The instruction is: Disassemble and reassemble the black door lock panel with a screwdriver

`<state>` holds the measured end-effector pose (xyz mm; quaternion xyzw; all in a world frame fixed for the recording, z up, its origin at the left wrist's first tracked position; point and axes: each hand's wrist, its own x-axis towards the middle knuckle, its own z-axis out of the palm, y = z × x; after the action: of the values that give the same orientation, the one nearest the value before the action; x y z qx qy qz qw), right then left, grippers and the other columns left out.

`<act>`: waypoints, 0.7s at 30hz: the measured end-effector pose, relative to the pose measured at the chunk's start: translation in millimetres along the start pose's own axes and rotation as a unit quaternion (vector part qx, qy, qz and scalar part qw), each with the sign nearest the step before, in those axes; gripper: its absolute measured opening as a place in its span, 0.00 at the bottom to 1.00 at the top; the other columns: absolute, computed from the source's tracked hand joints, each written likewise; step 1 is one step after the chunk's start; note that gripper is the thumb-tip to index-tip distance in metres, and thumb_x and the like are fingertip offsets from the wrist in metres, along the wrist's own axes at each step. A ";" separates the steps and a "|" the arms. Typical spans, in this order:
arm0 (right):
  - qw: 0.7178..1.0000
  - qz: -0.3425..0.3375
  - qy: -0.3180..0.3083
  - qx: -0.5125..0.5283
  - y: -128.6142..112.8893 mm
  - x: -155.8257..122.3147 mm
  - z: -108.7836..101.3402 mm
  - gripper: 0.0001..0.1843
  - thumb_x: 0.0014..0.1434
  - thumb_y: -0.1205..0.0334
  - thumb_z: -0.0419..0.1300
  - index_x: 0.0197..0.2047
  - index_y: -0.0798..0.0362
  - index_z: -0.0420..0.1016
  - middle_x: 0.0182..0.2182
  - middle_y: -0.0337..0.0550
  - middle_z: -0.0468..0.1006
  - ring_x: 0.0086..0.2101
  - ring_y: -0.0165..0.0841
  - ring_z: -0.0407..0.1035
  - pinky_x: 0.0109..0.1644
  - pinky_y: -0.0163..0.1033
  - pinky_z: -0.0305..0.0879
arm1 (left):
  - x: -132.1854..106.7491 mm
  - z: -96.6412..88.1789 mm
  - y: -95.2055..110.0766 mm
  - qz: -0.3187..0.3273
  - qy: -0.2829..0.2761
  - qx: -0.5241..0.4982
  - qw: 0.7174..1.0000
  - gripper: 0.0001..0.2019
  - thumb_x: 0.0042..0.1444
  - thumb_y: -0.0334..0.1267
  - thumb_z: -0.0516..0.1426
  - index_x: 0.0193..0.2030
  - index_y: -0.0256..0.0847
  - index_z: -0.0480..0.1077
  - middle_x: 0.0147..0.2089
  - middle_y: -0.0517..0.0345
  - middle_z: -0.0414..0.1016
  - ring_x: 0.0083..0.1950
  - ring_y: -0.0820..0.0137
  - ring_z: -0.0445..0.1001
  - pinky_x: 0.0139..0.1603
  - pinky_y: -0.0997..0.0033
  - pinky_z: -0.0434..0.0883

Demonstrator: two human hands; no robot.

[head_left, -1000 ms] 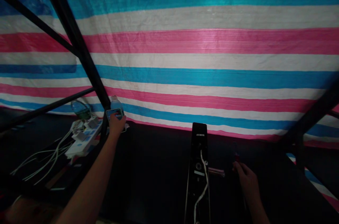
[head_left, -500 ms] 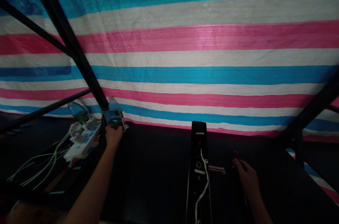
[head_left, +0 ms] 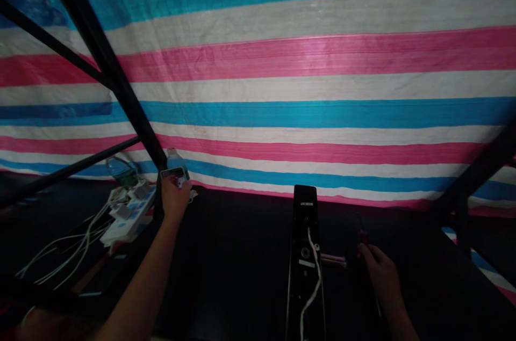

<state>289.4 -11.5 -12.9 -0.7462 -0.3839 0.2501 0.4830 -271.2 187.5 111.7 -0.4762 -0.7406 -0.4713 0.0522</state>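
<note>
Striped tarp (head_left: 306,115) behind a dark bench (head_left: 226,287); left hand (head_left: 175,198) curled round a phone (head_left: 173,173), right hand (head_left: 374,268) pinching something small and red (head_left: 362,236).

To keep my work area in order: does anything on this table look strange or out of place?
Yes. A loose white cord lies down the front of the black electronic door lock panel, where it looks stray. Thin white wires also sprawl untidily beside the power strip.
</note>
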 end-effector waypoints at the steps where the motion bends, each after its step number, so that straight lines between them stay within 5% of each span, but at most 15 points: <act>1: 1.000 -0.003 0.000 -0.003 0.2 -0.2 0.0 0.29 0.50 0.34 0.60 0.32 0.55 0.80 0.28 0.47 0.82 0.32 0.43 0.75 0.35 0.41 0.66 | -12.7 1.0 0.5 -0.012 -0.025 -0.017 0.999 0.22 0.60 0.37 0.59 0.58 0.26 0.64 0.54 0.37 0.75 0.53 0.52 0.77 0.54 0.54 0.74; 7: 1.000 -0.012 0.004 -0.020 -3.1 -1.6 -0.5 0.29 0.50 0.34 0.59 0.32 0.53 0.80 0.28 0.48 0.82 0.33 0.46 0.76 0.34 0.42 0.66 | -137.2 17.4 14.2 -0.045 -0.225 -0.144 0.963 0.14 0.57 0.41 0.55 0.48 0.39 0.68 0.47 0.46 0.81 0.36 0.61 0.83 0.41 0.60 0.78; 13: 1.000 0.002 -0.002 -0.017 1.2 -0.5 0.8 0.29 0.50 0.34 0.59 0.34 0.54 0.80 0.29 0.48 0.83 0.34 0.47 0.76 0.36 0.43 0.66 | -263.5 4.5 70.2 0.005 -0.360 -0.249 0.899 0.17 0.62 0.51 0.54 0.50 0.43 0.71 0.40 0.53 0.82 0.42 0.60 0.82 0.46 0.61 0.76; 17: 1.000 -0.002 0.000 -0.021 1.4 -1.3 1.8 0.29 0.49 0.34 0.59 0.33 0.54 0.79 0.28 0.48 0.82 0.34 0.46 0.76 0.37 0.43 0.66 | -305.9 -0.6 104.8 -0.019 -0.495 -0.373 0.785 0.22 0.65 0.55 0.53 0.56 0.42 0.65 0.42 0.53 0.80 0.43 0.62 0.79 0.46 0.63 0.73; 21: 1.000 -0.010 0.002 -0.024 -3.2 -4.3 1.7 0.28 0.50 0.35 0.58 0.33 0.54 0.79 0.28 0.48 0.82 0.33 0.45 0.76 0.37 0.43 0.66 | -321.4 5.0 116.4 -0.062 -0.506 -0.390 0.767 0.26 0.60 0.56 0.58 0.58 0.42 0.61 0.35 0.59 0.76 0.37 0.64 0.76 0.40 0.66 0.70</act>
<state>284.5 -13.3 -10.6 -0.7543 -0.3959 0.2346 0.4683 -7.6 -7.7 15.2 -0.5783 -0.4400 -0.4122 -0.5496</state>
